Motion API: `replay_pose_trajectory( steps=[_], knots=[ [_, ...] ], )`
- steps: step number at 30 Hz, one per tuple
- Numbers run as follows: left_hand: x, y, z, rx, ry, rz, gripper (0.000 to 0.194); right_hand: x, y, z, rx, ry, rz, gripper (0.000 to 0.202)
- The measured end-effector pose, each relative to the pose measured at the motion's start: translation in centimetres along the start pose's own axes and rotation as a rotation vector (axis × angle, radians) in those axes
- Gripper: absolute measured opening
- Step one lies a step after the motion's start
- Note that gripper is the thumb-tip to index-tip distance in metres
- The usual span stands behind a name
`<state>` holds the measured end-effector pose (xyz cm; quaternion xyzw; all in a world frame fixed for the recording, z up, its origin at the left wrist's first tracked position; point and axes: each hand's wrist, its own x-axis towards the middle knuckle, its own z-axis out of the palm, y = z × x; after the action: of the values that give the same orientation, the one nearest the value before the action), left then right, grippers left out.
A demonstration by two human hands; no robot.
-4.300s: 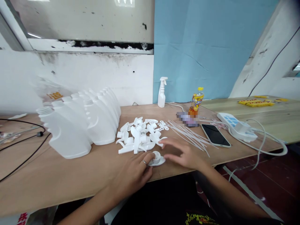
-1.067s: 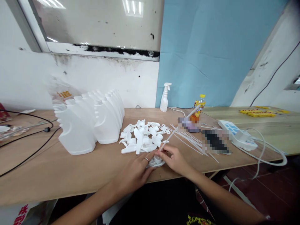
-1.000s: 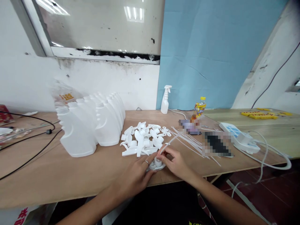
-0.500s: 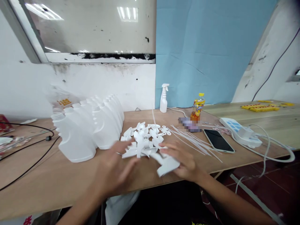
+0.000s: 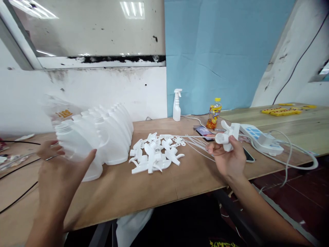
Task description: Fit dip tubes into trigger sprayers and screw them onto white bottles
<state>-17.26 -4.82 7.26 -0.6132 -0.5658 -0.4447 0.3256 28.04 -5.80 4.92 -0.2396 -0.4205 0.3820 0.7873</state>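
My left hand [image 5: 60, 171] is around the nearest white plastic bottle [image 5: 77, 144], its fingers at the left side and its thumb across the front right. That bottle is uncapped and upright, at the front of rows of similar bottles [image 5: 115, 147]. Held up in my right hand [image 5: 228, 157] is a white trigger spray head [image 5: 226, 137], gripped between thumb and fingers. A thin white dip tube [image 5: 190, 136] reaches leftward from it. Between my hands lies a pile of white spray heads [image 5: 154, 154].
Loose white tubes [image 5: 197, 145] lie right of the pile, with small white flat pieces [image 5: 179, 140] nearby. Behind stand a complete spray bottle [image 5: 177, 106] and a drink bottle [image 5: 213, 115]. A power strip [image 5: 262, 140] and a phone [image 5: 249, 157] are on the right; black cables [image 5: 19, 199] cross the left.
My left hand has moved left from the pile to the nearest bottle, which has shifted slightly. My right hand has risen to the right with the spray head, its tube now in plain sight.
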Motion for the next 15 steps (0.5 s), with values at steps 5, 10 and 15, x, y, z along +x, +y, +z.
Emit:
replay_pose_trajectory(
  steps=[5,10,15],
  knots=[
    [-1.1,6.2,-1.5,0.053,0.015,0.293,0.073,-0.1,-0.2,0.0,0.058,-0.060,0.112,0.027],
    [-2.6,9.8,-0.9,-0.105,-0.049,0.457,0.069,-0.1,-0.3,0.1,0.070,-0.079,0.121,0.029],
    [-2.9,9.8,-0.3,-0.110,-0.070,0.454,0.070,-0.2,-0.5,0.1,0.054,-0.056,0.128,0.027]
  ],
)
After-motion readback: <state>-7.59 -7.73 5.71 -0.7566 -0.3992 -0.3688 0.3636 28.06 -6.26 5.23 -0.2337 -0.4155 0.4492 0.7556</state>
